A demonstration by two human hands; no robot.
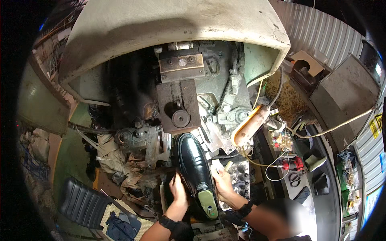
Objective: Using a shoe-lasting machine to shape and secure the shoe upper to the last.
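Left hand [178, 190] and right hand [224, 186] are gripping the black shoe [194, 160] between them by its two sides, at lower centre of the frame, while its long axis is running upward and slightly left, toe pointing toward the dark metal block [166, 101].

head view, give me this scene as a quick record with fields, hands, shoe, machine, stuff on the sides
left hand: on the left side of the shoe, dark band on its wrist
right hand: on the right side of the shoe, dark band on its wrist
shoe: glossy black, top side up, toe toward the machine, green block showing at the heel end
toe touching machine: cannot tell
right side: scissors, red tool
left side: black chair
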